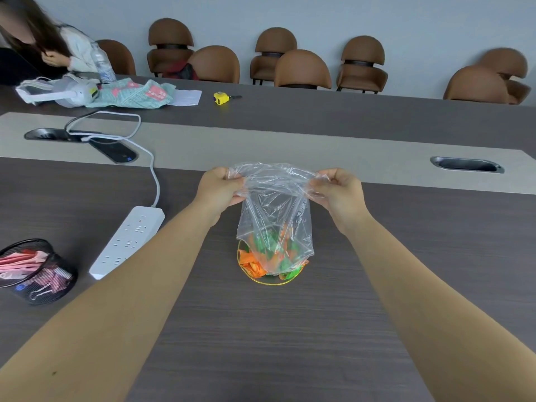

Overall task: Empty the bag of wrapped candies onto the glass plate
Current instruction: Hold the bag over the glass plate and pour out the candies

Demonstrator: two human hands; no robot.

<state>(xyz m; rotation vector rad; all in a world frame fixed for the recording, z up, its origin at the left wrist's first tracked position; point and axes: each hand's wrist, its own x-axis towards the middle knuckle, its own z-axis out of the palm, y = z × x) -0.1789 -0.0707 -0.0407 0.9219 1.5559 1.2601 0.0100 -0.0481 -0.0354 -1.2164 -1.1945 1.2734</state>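
- Centrally, both bare forearms reach forward over the dark wood-grain table (261, 329), the hands raised level with each other and well above its surface.
- Left hand (218, 188): fingers curled, grip closed on the upper left edge of the clear thin plastic bag (275, 216).
- Right hand (338, 190): fingers curled likewise, grip closed on the bag's upper right edge; the film is stretched taut between the two hands.
- Bag: hangs straight down from the hands, its lower end directly over the round glass plate with a yellow rim (268, 282).
- Orange and green wrapped candies (255, 264): heaped on the plate, some showing through the bag's lower part; whether any remain inside the bag cannot be told.
- Plate: stands on the table between the two forearms.
- Left of the left forearm: a white power strip (127, 242) lies on the table, and a black mesh pen holder (37, 271) stands farther left.
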